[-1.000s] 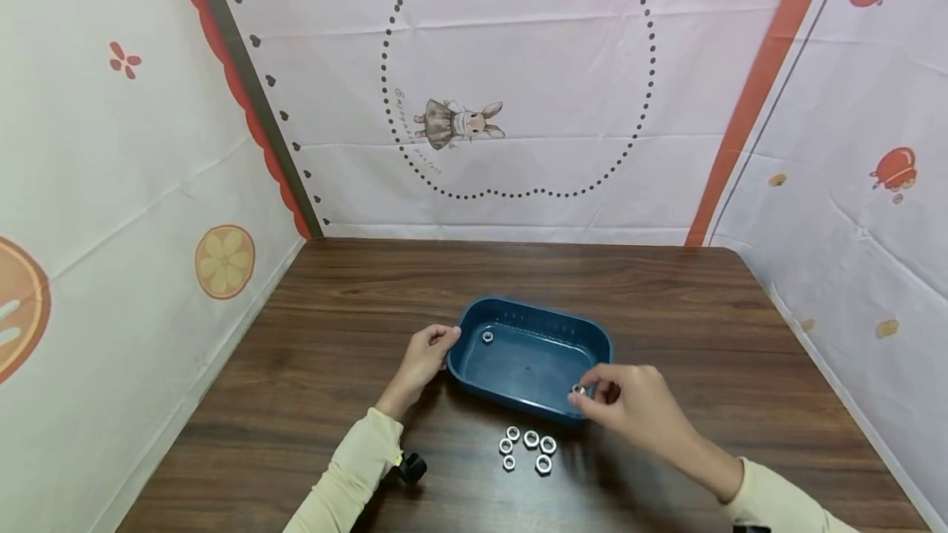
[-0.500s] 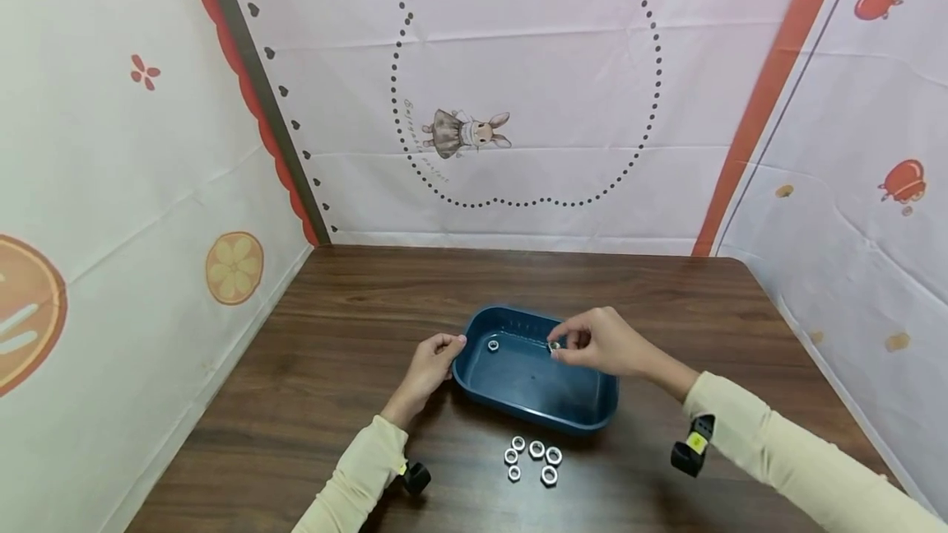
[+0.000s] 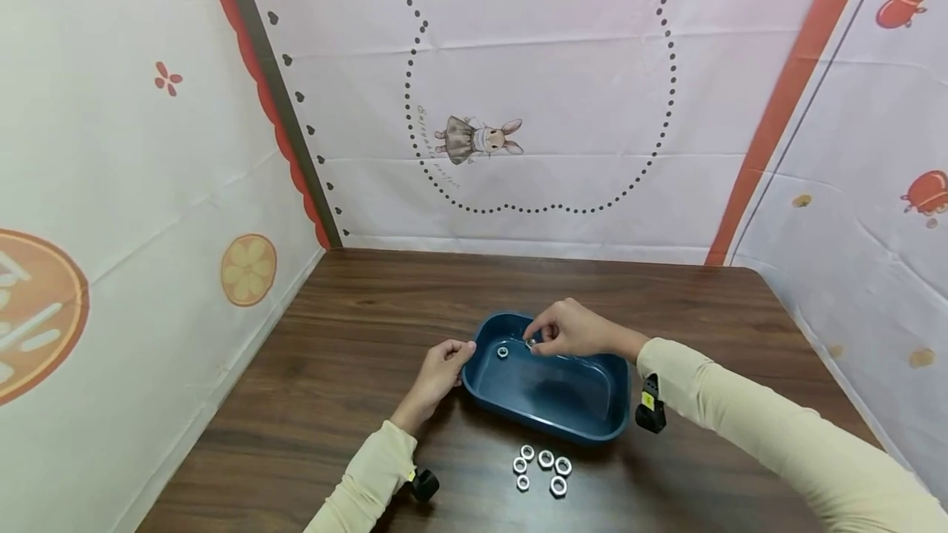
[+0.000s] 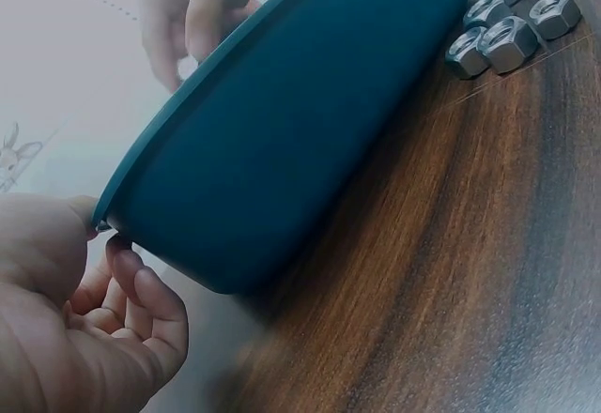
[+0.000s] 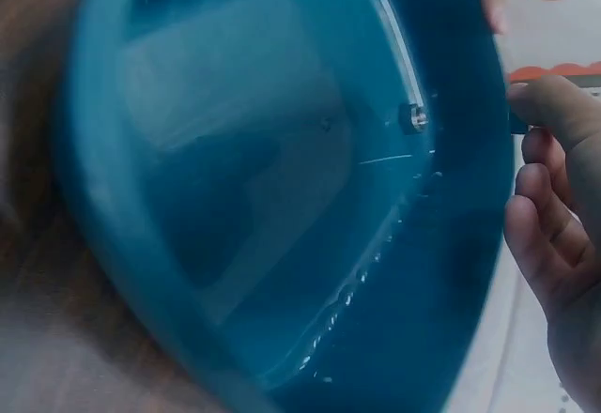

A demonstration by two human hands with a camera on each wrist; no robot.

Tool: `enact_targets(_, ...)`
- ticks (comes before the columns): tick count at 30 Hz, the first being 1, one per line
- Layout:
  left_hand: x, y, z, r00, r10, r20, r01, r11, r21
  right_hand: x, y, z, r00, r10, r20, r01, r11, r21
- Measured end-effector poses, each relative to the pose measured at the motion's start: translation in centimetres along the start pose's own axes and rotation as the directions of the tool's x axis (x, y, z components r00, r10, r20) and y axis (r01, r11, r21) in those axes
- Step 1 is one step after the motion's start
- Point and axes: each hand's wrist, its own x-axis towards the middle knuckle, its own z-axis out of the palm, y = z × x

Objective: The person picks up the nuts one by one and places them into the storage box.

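Observation:
A blue rectangular plastic tray [image 3: 563, 393] stands on the table. My left hand [image 3: 437, 373] pinches its left end, thumb on the rim and fingers curled beneath it, as the left wrist view shows. Over the tray's far side my right hand [image 3: 579, 329] holds a small metal hex nut [image 3: 531, 343] between thumb and fingertips. Another hex nut [image 3: 503, 352] lies on the tray floor near the left end; the right wrist view shows this nut [image 5: 413, 117] too. In that view the held nut is mostly hidden by the fingers.
Several loose hex nuts [image 3: 546, 459] lie in a cluster on the wooden table [image 3: 385, 311], just in front of the tray. Printed white cloth [image 3: 548, 122] hangs behind the table and along both sides.
My right hand has carried its nut from the tray's near right corner across to the far left part. The left hand keeps its grip on the rim. The view has shifted slightly.

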Motion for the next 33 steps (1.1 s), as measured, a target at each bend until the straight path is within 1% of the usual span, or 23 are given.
enact_targets(6,0.0,-0.2,0.1,1.0,0.012,0.008,-0.012,1.0,-0.002,1.9,1.4,1.1,0.997,-0.034,0.071,0.037,0.999,-0.033)
enact_targets(10,-0.1,-0.1,0.1,0.999,0.038,0.018,-0.038,0.999,-0.004,2.5,1.5,1.5,0.994,-0.061,0.096,0.068,0.995,-0.071)
enact_targets(14,-0.1,0.1,0.2,0.999,0.038,0.025,-0.038,0.999,-0.007,2.9,1.6,2.0,0.99,-0.07,0.121,0.083,0.991,-0.108)
enact_targets(18,-0.2,0.0,0.0,0.999,0.03,0.013,-0.03,1.0,-0.002,3.3,1.8,2.8,0.99,-0.051,0.131,0.069,0.988,-0.14)
enact_targets(26,-0.3,0.0,0.1,1.0,0.024,-0.001,-0.024,1.0,0.001,3.4,1.1,3.4,0.99,0.03,0.141,-0.008,0.989,-0.15)
enact_targets(33,-0.5,0.2,0.2,1.0,0.03,-0.004,-0.03,1.0,-0.005,3.7,0.9,4.0,0.989,0.073,0.13,-0.043,0.975,-0.218)
